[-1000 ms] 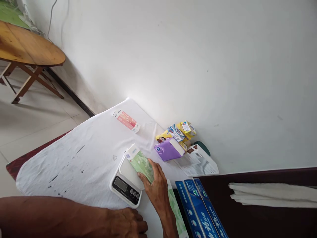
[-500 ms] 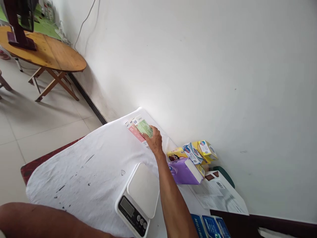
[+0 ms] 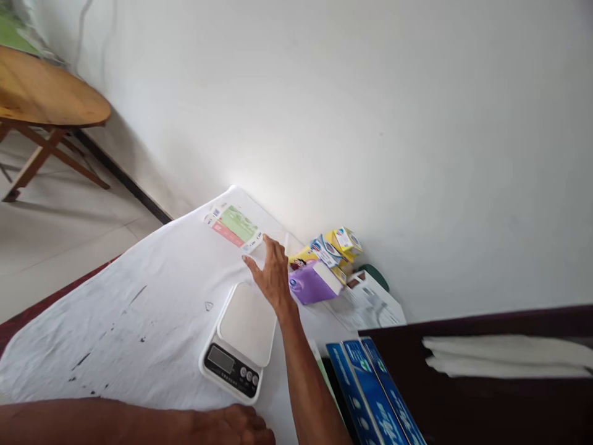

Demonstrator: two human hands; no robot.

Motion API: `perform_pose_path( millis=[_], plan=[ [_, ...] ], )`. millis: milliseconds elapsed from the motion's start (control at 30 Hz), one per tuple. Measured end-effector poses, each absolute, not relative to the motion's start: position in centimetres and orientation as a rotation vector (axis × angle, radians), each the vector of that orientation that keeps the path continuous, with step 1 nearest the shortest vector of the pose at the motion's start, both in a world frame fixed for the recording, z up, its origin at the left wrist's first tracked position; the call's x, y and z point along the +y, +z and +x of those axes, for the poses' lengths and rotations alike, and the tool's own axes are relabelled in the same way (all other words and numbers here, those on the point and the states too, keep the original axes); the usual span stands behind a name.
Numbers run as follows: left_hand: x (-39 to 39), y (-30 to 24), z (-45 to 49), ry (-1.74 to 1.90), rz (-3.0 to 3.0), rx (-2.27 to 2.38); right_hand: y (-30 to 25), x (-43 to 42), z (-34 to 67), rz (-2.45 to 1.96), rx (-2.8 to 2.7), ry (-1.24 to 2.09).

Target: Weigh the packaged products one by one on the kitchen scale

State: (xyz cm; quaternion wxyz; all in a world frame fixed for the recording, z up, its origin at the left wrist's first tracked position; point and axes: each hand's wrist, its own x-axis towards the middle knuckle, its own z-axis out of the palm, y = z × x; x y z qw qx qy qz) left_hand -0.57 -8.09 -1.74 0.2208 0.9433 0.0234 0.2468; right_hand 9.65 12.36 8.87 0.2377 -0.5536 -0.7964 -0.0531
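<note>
My right hand (image 3: 271, 275) hovers open and empty above the far edge of a white kitchen scale (image 3: 238, 337), its fingers loosely spread. Beyond it, near the table's far corner, a green flat box (image 3: 238, 224) lies on top of a pink flat box (image 3: 223, 233). My left hand (image 3: 234, 425) rests on the white cloth (image 3: 130, 321) at the near edge, fingers curled under, nothing visible in it. Only the forearm and knuckles show.
A purple box (image 3: 312, 283) and yellow boxes (image 3: 340, 244) are piled against the wall, with printed papers (image 3: 368, 306) beside them. Blue long boxes (image 3: 370, 389) and a dark cabinet top with folded white sheets (image 3: 504, 355) are at the right. A round wooden table (image 3: 44, 96) stands far left.
My right hand lifted the green box off the scale, carried it to the far corner, laid it on the pink box, let go and drew back toward the scale.
</note>
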Motion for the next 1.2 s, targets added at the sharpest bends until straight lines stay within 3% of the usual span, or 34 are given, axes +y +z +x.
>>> perform_pose_path(
  millis=[267, 433, 600, 800, 1000, 1200],
  plan=[
    [-7.3, 3.0, -3.3, 0.511, 2.627, -0.002, 6.7, -8.6, 18.0, -1.913, -1.843, -0.380],
    [-7.5, 3.1, -3.4, 0.422, 2.593, 0.030, 3.5, -14.8, 22.3, -2.205, -1.755, -0.422],
    [-7.6, 3.4, -3.3, 0.398, 2.616, 0.025, 2.2, -15.3, 23.0, -2.243, -1.606, -0.258],
    [-7.6, 2.9, -3.2, 0.466, 2.655, 0.000, 5.2, -12.3, 20.5, -2.124, -1.521, -0.124],
    [-7.5, 2.4, -3.0, 0.552, 2.684, -0.040, 8.3, -7.2, 15.5, -1.869, -1.751, -0.082],
    [-7.4, 1.9, -2.8, 0.629, 2.663, -0.076, 7.4, -4.6, 12.3, -1.766, -2.024, -0.007]
  ],
)
